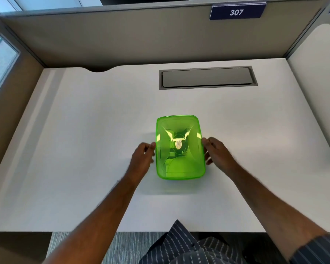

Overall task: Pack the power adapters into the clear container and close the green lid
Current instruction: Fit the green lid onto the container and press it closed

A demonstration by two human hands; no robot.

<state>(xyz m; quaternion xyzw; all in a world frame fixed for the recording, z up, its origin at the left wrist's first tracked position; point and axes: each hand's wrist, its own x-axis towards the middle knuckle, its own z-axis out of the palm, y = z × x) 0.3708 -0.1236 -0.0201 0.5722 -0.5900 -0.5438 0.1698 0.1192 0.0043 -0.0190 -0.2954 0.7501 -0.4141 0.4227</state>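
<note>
- Green lid (pixel 180 147) is sitting on the container, mid-bench (pixel 84 130).
- Left hand (pixel 142 159) and right hand (pixel 218 152) are flanking it, fingers (pixel 206 141) loosely curled, touching the lid edges, grasping nothing.

We find the scene bright and evenly lit. The flat white table (pixel 84 149) reads near-overexposed, with faint soft shadows beside the translucent green plastic lid (pixel 180 147). We note white glare streaks across the lid and a bright hot spot at its centre, which obscure the contents beneath. Daylight enters at the glass pane on the far left (pixel 0 61). Wide-angle distortion bows the grey partition walls (pixel 122 39) at the edges. Slight blur softens the left hand (pixel 142 159) and the upper-left corner.
</note>
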